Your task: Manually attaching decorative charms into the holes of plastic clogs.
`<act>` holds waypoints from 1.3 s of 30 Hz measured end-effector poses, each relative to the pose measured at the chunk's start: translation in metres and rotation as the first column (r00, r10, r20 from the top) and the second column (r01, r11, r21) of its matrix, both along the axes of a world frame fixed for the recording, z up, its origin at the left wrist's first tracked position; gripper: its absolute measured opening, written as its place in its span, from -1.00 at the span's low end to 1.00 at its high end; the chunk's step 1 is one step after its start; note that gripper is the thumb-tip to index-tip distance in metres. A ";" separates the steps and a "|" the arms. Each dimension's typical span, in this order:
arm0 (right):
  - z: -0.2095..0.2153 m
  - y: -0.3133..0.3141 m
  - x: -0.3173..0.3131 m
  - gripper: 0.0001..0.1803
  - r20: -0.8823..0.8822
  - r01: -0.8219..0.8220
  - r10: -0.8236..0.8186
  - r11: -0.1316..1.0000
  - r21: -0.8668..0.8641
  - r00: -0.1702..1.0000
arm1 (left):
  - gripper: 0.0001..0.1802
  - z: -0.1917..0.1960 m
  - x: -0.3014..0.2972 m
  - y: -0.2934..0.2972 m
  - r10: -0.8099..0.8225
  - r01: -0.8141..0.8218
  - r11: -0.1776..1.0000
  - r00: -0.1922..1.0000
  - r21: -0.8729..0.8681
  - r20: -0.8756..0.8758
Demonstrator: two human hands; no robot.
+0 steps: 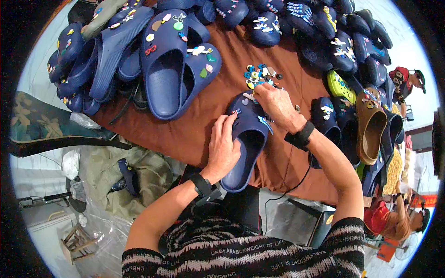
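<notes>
We've got the navy clog (245,148) lying on the brown cloth (194,125), long axis running from the heel near our body, up and slightly right to the toe. Our left hand (223,148) is wrapped over the clog's left wall, fingers (228,124) curled closed against the upper, thumb side toward the foot opening; it is pinning the shoe. Our right hand (276,105) sits just past the toe end, up and right of the left fingers, fingertips pinched together on the toe cap, apparently on a small charm (249,97). We can't tell whether the pinch actually holds the piece or just presses it.

Key relation: the toe cap lies directly ahead of the left fingertips and under the right ones, so the right hand is the nearer one to the charm spot. A loose pile of small charms (257,75) sits just beyond the right fingers, further up the cloth, touching distance from the toe. A blue charm (265,123) is already on the clog's right side, below the right hand.

Larger navy clogs (174,65) are stacked well off to the upper left.
</notes>
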State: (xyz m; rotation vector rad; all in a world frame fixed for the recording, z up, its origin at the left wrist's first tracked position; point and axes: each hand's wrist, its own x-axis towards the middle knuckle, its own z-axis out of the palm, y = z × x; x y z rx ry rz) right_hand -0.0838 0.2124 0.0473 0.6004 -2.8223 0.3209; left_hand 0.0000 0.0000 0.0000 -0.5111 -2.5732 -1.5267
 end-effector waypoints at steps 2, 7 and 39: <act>0.011 -0.001 0.007 -0.85 0.074 0.024 -0.029 0.997 0.077 0.997 | -0.29 0.001 -0.001 -0.001 -0.002 0.002 1.000 1.000 0.006 -0.009; 0.027 0.005 0.021 -0.86 0.082 -0.107 0.096 0.984 0.143 0.992 | -0.25 -0.004 -0.002 0.001 -0.012 0.011 1.000 1.000 -0.027 -0.022; 0.023 0.048 0.003 -0.66 0.444 0.080 0.103 0.924 -0.373 0.890 | -0.27 -0.005 -0.001 -0.001 -0.019 0.018 0.999 0.999 -0.026 -0.045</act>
